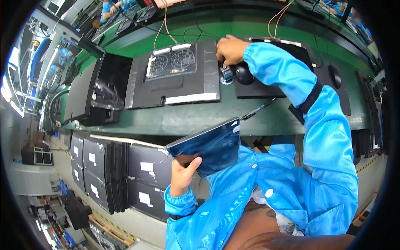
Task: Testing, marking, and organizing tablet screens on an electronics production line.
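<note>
My left hand (183, 175) grips the lower left edge of a tablet-like panel (208, 143), thumb laid on its dark glossy face. The panel is tilted in front of my body, near the bench's front edge. Across the bench, my right hand (231, 51) has its fingers bent down over a small silvery object (226, 75). What its fingertips close on is hidden. Beside that hand is a round black object (244, 74). A thin black pen-like tool (258, 109) lies by the bench edge, close to the panel's upper corner.
A black foam tray (175, 89) with a clear fan-patterned sheet lies left of my right hand. Further left stands a black open box (110, 79). A computer mouse (335, 76) rests on the right. Black labelled cases (143, 166) are stacked below the green bench (166, 121). Cables hang behind.
</note>
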A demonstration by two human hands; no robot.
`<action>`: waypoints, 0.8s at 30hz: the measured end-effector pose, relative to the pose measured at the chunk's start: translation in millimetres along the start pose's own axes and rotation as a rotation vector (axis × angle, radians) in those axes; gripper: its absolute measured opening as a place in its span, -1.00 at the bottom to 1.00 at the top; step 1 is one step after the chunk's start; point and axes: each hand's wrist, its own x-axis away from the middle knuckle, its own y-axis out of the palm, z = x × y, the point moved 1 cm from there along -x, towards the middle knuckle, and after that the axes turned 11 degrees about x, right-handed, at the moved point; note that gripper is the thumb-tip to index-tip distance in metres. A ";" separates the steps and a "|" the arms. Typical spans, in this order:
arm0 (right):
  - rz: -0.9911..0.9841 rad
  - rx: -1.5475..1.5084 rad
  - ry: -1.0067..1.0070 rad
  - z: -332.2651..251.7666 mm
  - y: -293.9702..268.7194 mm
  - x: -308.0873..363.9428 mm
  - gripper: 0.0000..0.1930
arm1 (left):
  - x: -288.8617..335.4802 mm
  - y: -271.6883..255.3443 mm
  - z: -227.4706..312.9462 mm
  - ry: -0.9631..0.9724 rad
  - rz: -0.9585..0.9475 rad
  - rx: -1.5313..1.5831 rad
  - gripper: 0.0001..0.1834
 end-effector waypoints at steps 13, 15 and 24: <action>0.619 -0.420 -0.588 -112.2 -62.0 153.0 -0.81 | 3.2 4.3 16.9 -0.052 -0.018 -0.095 -0.74; 0.641 -0.403 -0.587 -117.5 -60.1 156.5 -0.80 | 3.2 7.9 19.4 -0.051 -0.025 -0.110 -0.74; 0.639 -0.328 -0.607 -120.0 -61.5 164.0 -0.79 | 9.4 14.3 24.1 -0.097 -0.035 -0.125 -0.69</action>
